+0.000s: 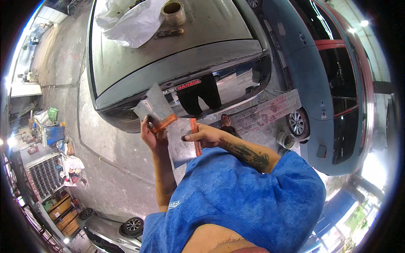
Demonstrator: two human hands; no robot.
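My left hand (151,134) closed on one orange-handled scraper (157,107), my right hand (205,135) gripping another scraper (182,141) just beside it, near the grey car (168,55).

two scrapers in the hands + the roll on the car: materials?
Upper scraper in the left hand: blade looks like dull grey sheet metal, smeared; orange grip, probably plastic. Lower scraper in the right hand: same grey metal look, orange edge strip. Roll: likely beige paper tape, matte.

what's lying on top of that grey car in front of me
On the grey car lie a crumpled white sheet, a tape roll and a small flat tool. What the sheet covers is hidden.
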